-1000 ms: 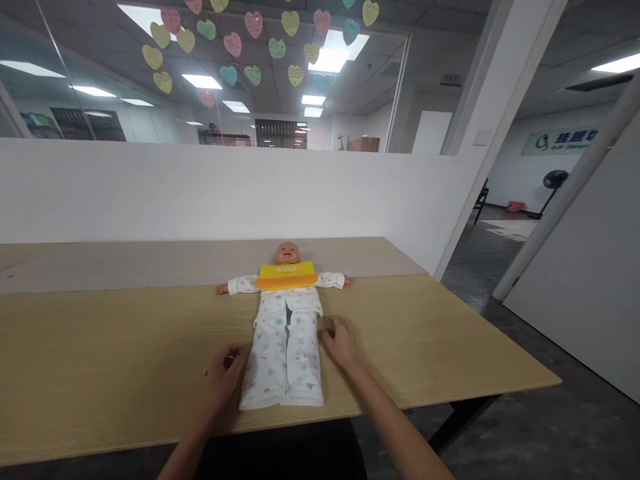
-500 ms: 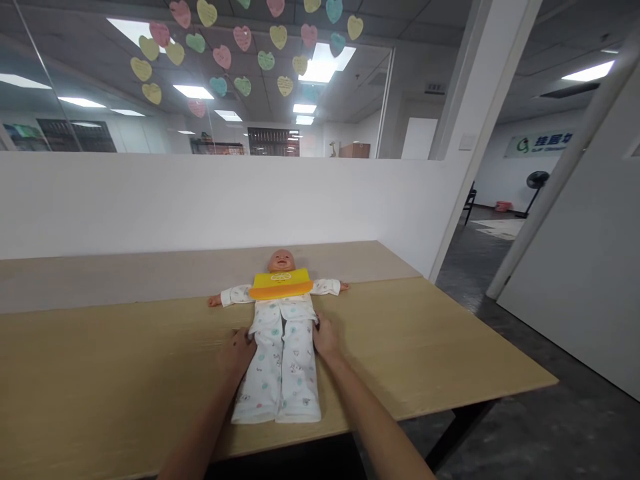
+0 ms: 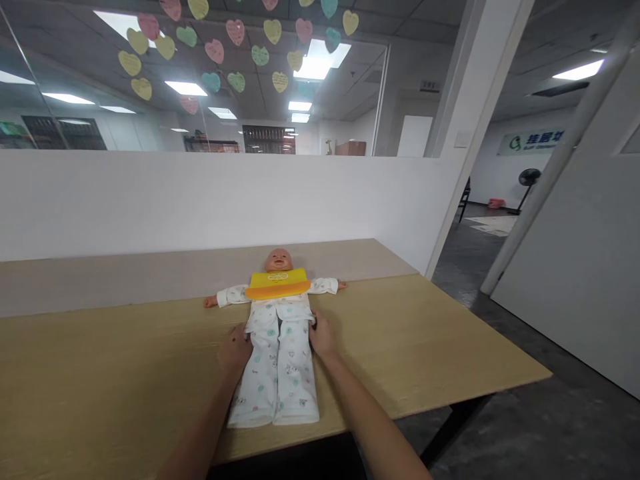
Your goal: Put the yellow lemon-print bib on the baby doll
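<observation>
Closing in from a second ago, the left hand [image 3: 234, 347] and right hand [image 3: 321, 335] now seemingly pinch the doll [image 3: 278, 313]'s trousers [image 3: 277, 370] at the waist, ready to pull.

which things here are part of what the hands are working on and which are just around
In hand:
- baby doll lying face up on the table
- patterned trousers on the doll
- left hand and right hand at either side of the trousers' waist

Just around:
- yellow bib
- paper hearts on the glass
- standing fan
</observation>
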Demonstrator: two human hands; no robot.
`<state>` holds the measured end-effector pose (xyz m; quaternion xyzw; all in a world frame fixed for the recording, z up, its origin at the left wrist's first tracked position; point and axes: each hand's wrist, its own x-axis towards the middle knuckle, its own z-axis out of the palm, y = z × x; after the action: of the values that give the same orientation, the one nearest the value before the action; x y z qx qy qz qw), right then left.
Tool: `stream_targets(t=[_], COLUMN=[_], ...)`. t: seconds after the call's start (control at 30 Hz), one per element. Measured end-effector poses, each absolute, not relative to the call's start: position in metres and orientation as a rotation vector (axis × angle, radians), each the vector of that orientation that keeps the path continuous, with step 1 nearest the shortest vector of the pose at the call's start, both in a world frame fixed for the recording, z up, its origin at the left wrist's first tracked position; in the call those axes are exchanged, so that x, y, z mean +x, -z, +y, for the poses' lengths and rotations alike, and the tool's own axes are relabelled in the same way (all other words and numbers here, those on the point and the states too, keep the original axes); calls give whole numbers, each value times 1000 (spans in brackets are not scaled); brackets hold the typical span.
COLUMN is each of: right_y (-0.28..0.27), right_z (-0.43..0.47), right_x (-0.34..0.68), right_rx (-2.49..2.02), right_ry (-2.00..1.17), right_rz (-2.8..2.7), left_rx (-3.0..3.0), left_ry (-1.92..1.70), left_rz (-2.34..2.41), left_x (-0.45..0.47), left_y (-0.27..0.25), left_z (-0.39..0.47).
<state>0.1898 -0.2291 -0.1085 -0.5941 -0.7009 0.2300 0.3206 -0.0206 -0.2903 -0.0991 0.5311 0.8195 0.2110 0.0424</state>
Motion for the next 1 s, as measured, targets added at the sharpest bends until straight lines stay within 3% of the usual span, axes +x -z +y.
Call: stream_targets(t=[0.4, 1.0], right_y=[104, 98], right_z=[-234, -238], right_x=[189, 189], right_rx=[-1661, -1782], right_ry=[-476, -335], right_rz=[-1955, -2062], left_rx=[1871, 1675], left_ry=[-576, -486], left_rz=[2548, 2553], left_x=[-23, -26], left_y=[96, 90], left_z=[-291, -290])
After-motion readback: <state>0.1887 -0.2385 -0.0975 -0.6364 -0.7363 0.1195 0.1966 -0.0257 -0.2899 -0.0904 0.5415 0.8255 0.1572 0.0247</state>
